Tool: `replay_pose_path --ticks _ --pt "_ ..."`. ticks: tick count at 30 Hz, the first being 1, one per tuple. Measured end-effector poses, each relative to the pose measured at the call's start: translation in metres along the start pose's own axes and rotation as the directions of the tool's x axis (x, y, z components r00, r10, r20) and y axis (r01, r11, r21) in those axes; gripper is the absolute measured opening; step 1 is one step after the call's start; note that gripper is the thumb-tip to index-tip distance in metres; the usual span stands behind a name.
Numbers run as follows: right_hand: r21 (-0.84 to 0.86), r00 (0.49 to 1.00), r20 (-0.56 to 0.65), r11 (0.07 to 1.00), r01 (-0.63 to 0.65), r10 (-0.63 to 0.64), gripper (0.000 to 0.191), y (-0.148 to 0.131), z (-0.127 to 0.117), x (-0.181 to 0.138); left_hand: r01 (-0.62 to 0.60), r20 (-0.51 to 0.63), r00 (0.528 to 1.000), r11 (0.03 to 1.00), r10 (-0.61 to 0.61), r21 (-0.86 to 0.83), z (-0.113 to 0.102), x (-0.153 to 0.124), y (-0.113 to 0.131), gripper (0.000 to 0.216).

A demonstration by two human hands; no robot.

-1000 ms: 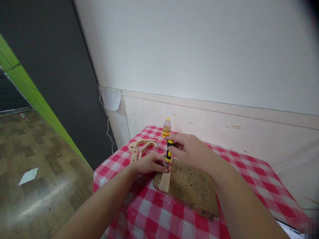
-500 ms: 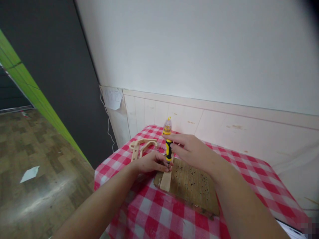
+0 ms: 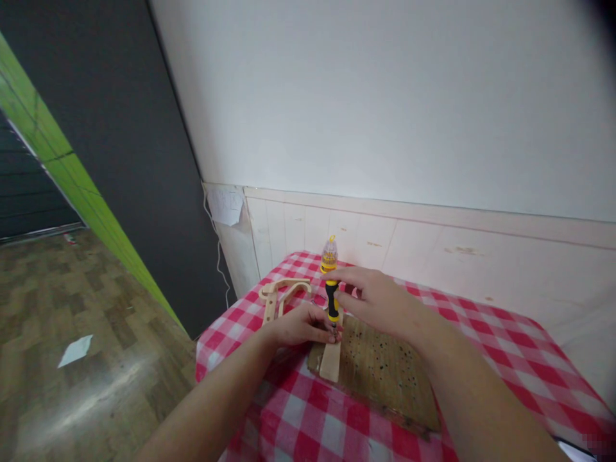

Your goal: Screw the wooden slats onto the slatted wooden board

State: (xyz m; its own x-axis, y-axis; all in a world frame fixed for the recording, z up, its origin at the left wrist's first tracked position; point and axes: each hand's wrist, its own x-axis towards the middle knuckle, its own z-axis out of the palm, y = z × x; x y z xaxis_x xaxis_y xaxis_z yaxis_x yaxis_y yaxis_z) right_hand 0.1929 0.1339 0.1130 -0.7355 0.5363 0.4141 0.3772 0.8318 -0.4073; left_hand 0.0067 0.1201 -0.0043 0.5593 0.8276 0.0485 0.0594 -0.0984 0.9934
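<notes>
My right hand (image 3: 373,299) grips a black and yellow screwdriver (image 3: 332,301) held upright, its clear yellow-topped cap above my fingers and its tip down on a pale wooden strip (image 3: 330,362). That strip lies on a brown wooden board (image 3: 385,372) dotted with small holes. My left hand (image 3: 301,324) pinches at the base of the screwdriver, fingers closed against the strip's upper end; what is between its fingertips is too small to make out.
A red and white checked cloth (image 3: 476,333) covers the table. Pale curved wooden pieces (image 3: 282,294) lie at the table's far left corner. White panelled wall stands behind; a wood floor with a paper scrap (image 3: 74,351) drops away on the left.
Both hands stay on the screwdriver and strip. My right fingers have shifted slightly round the handle, and the view has moved a little to the left and up.
</notes>
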Motion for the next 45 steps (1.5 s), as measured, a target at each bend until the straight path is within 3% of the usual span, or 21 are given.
replay_pose_path --ticks 8,14,18,28,37,45 --pt "-0.079 0.998 -0.051 0.997 -0.026 0.022 0.023 0.003 -0.001 0.0 0.006 0.0 1.0 1.0 -0.006 0.021 -0.004 0.0 -0.007 0.029" --pt "-0.163 1.0 0.013 0.986 -0.025 0.028 0.027 -0.001 0.002 0.001 -0.011 -0.011 1.0 1.0 0.011 0.02 -0.004 -0.002 -0.006 0.027" --pt "-0.092 0.998 0.062 0.996 -0.017 0.022 0.027 -0.006 0.0 -0.002 -0.007 -0.003 1.0 1.0 0.007 0.013 -0.003 0.0 -0.005 0.028" --pt "-0.139 0.994 -0.015 0.984 -0.108 0.107 0.024 -0.004 0.001 0.001 0.017 0.018 1.0 1.0 -0.017 -0.013 -0.004 -0.001 -0.006 0.027" --pt "-0.095 0.998 0.012 0.993 -0.064 0.065 0.027 -0.004 -0.006 -0.002 -0.008 0.002 1.0 1.0 0.008 -0.009 -0.001 0.0 -0.002 0.025" --pt "-0.232 0.994 -0.039 0.967 -0.105 0.098 0.022 -0.003 0.005 0.002 -0.007 0.004 1.0 0.999 0.007 0.036 -0.004 -0.002 -0.004 0.025"
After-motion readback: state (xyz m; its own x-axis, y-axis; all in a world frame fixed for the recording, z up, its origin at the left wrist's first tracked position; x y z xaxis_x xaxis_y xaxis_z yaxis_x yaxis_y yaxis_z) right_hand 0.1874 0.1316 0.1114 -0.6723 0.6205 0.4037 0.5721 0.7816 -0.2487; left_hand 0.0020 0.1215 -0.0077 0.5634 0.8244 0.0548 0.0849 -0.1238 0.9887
